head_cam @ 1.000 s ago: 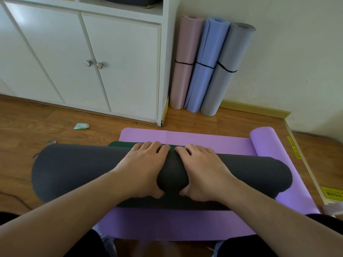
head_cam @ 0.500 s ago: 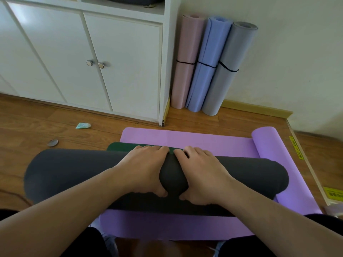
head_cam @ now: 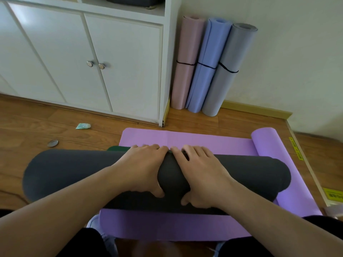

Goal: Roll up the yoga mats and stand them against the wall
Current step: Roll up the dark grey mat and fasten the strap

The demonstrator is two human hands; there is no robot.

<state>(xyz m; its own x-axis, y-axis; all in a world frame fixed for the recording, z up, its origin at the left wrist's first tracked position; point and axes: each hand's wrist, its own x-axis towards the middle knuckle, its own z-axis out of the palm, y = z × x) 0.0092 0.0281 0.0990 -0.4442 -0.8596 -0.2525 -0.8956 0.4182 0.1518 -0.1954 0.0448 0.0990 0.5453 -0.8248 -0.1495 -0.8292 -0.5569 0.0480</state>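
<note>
A thick dark grey mat roll (head_cam: 74, 169) lies crosswise in front of me on a flat purple mat (head_cam: 185, 138). My left hand (head_cam: 141, 167) and my right hand (head_cam: 202, 173) grip its middle side by side, fingers wrapped over the top and thumbs on the near side. A sliver of dark green mat (head_cam: 117, 148) shows at the roll's far edge, left of my fingers. The purple mat's right end is curled into a small roll (head_cam: 265, 140). Pink (head_cam: 187, 62), blue (head_cam: 207, 67) and grey (head_cam: 228, 71) rolled mats stand banded against the wall.
A white cabinet (head_cam: 120, 71) stands at the back left, right beside the standing mats. On the wooden floor to the left lie a teal wrapper (head_cam: 83, 125) and a small round metal disc (head_cam: 52, 143). A low wooden ledge with yellow labels (head_cam: 332, 195) borders the right.
The grey roll has turned away from me under both hands, covering most of the green strip that showed beyond it. My hands have stayed on its middle.
</note>
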